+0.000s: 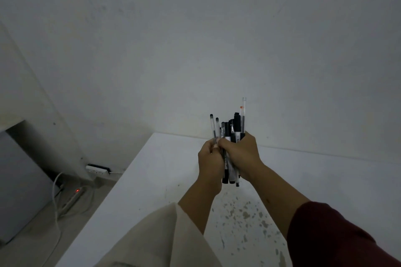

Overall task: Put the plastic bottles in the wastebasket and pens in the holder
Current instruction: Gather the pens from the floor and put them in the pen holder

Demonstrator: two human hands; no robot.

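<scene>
Both hands, left (210, 159) and right (240, 156), clasp the pens (232, 132) above the table (152, 180); next, find the unseen holder.

left hand (210, 159), right hand (240, 155), fingers clenched together

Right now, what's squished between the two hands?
A bundle of pens, standing upright, clasped between the left hand and right hand above the white table, seen from the head camera.
</scene>
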